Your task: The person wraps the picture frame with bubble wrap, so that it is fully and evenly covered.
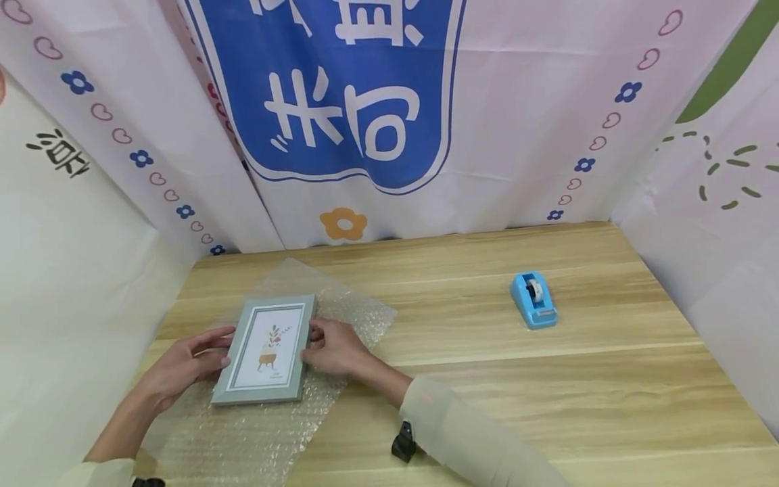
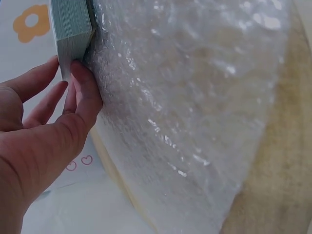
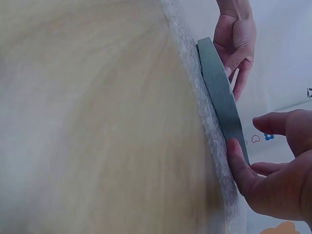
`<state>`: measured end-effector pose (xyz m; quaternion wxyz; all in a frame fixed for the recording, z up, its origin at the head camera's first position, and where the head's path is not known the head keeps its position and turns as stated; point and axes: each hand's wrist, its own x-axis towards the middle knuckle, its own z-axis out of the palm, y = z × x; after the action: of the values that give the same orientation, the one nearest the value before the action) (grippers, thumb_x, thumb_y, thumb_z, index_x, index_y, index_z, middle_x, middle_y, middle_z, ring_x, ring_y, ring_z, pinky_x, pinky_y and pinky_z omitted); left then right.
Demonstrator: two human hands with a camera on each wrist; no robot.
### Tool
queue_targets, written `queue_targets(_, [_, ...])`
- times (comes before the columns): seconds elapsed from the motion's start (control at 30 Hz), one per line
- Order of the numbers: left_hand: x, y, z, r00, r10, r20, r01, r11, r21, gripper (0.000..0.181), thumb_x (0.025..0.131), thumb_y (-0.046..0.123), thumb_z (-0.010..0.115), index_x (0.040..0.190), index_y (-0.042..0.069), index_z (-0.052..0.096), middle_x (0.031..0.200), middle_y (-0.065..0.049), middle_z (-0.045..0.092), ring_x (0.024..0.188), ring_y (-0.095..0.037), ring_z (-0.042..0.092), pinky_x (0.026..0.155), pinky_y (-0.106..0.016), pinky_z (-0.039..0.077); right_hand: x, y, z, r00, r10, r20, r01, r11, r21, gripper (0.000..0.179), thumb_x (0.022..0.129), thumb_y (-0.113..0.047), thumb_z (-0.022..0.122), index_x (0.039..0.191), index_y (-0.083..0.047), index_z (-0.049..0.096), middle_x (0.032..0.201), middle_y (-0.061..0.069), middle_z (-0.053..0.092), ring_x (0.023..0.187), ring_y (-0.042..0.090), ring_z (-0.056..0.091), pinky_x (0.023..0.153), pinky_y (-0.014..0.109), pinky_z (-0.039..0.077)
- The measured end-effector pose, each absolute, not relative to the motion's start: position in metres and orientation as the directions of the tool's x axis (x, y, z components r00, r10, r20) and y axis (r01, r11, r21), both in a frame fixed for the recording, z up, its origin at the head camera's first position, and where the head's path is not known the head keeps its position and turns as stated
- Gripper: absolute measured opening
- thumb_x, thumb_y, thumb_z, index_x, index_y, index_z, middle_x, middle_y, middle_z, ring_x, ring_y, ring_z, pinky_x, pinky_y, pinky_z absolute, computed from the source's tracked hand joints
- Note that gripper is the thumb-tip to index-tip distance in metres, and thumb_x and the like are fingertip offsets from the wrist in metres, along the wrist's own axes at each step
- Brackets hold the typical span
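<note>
Head view: the picture frame (image 1: 268, 350) lies over a sheet of bubble wrap (image 1: 237, 436) on the left part of the counter (image 1: 487, 379). Its long axis runs away from the person, the far end leaning right. The frame sits between the hands: right of the left hand (image 1: 182, 365), left of the right hand (image 1: 336, 346). Each grips a long side, so neither is nearer. A blue tape dispenser (image 1: 533, 301) stands well apart, on the right hand's side.

Left wrist view: the left hand's fingers and thumb hold the frame's edge by a corner.

Right wrist view: the right hand pinches the frame's edge; one digit is clear of it. Full contact between frame and wrap cannot be confirmed.
</note>
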<state>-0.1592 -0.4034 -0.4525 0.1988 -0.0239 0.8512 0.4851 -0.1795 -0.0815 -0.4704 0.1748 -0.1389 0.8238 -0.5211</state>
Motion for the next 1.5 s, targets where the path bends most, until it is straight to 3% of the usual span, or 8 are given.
queue_targets(0.37, [-0.155,-0.42,-0.444,-0.957,0.148,-0.248,-0.098,0.642,0.76,0.071,0.108,0.02,0.066,0.161,-0.013,0.033,0.151,-0.039,0.05,0.105,0.008,0.065,0.085,-0.028,0.065,-0.179,-0.065,-0.47,-0.877,-0.48,-0.023,-0.216,0.437,-0.873,0.064,0.091,-0.017,0.079,0.15,-0.002,0.059,0.124,0.011,0.073,0.097,0.008,0.069,0.086,0.019,0.056])
queue_targets(0.6, [-0.152,-0.431,-0.444,-0.986,0.162,-0.042,0.124,0.875,0.468,0.066,0.101,0.022,0.076,0.153,-0.009,0.05,0.146,-0.036,0.06,0.123,-0.051,0.066,0.082,-0.041,0.066,-0.183,-0.044,-0.463,-0.879,-0.475,0.043,-0.356,0.595,-0.721,0.07,0.096,-0.029,0.075,0.157,-0.005,0.052,0.14,0.013,0.067,0.127,0.024,0.064,0.107,0.034,0.055])
queue_targets(0.8, [-0.15,-0.438,-0.454,-0.953,0.281,0.116,0.304,0.883,0.356,0.073,0.089,0.008,0.084,0.151,-0.011,0.051,0.148,-0.04,0.054,0.129,-0.063,0.053,0.1,-0.072,0.05,-0.189,-0.027,-0.456,-0.865,-0.501,0.013,-0.397,0.669,-0.629,0.075,0.098,-0.035,0.075,0.163,-0.009,0.046,0.156,0.011,0.056,0.145,0.027,0.053,0.12,0.04,0.048])
queue_targets(0.93, [-0.148,-0.445,-0.461,-0.937,0.314,0.151,0.347,0.879,0.328,0.076,0.089,0.008,0.083,0.155,-0.009,0.047,0.151,-0.041,0.051,0.133,-0.066,0.049,0.127,-0.064,0.03,-0.192,-0.021,-0.457,-0.847,-0.532,0.001,-0.419,0.665,-0.618,0.075,0.098,-0.034,0.075,0.163,-0.007,0.046,0.16,0.011,0.053,0.15,0.027,0.05,0.123,0.041,0.046])
queue_targets(1.0, [-0.147,-0.447,-0.465,-0.934,0.323,0.15,0.355,0.876,0.326,0.077,0.091,0.01,0.082,0.156,-0.009,0.046,0.152,-0.041,0.05,0.134,-0.067,0.048,0.136,-0.046,0.019,-0.191,-0.019,-0.459,-0.842,-0.54,-0.006,-0.425,0.668,-0.611,0.075,0.098,-0.033,0.075,0.162,-0.007,0.046,0.163,0.012,0.05,0.152,0.028,0.047,0.125,0.042,0.044])
queue_targets(1.2, [-0.143,-0.451,-0.473,-0.925,0.36,0.118,0.379,0.868,0.321,0.067,0.094,0.013,0.081,0.15,-0.011,0.053,0.15,-0.04,0.053,0.129,-0.065,0.053,0.108,0.006,0.0,-0.187,-0.018,-0.468,-0.826,-0.559,-0.074,-0.416,0.692,-0.59,0.079,0.097,-0.037,0.076,0.164,-0.008,0.045,0.171,0.015,0.04,0.16,0.032,0.038,0.129,0.046,0.039])
queue_targets(1.4, [-0.142,-0.447,-0.473,-0.928,0.364,0.078,0.37,0.877,0.307,0.056,0.096,0.016,0.079,0.144,-0.006,0.062,0.153,-0.035,0.054,0.133,-0.062,0.054,0.105,0.006,0.001,-0.188,-0.016,-0.47,-0.793,-0.596,-0.13,-0.436,0.702,-0.563,0.082,0.097,-0.037,0.077,0.166,-0.011,0.041,0.176,0.013,0.031,0.167,0.031,0.023,0.134,0.049,0.029])
queue_targets(1.5, [-0.143,-0.443,-0.471,-0.934,0.35,0.066,0.353,0.884,0.307,0.056,0.095,0.015,0.079,0.144,-0.006,0.062,0.154,-0.034,0.053,0.134,-0.061,0.054,0.127,-0.017,0.021,-0.189,-0.013,-0.468,-0.784,-0.604,-0.143,-0.442,0.705,-0.554,0.083,0.097,-0.037,0.078,0.166,-0.011,0.04,0.177,0.013,0.028,0.168,0.031,0.021,0.135,0.049,0.027])
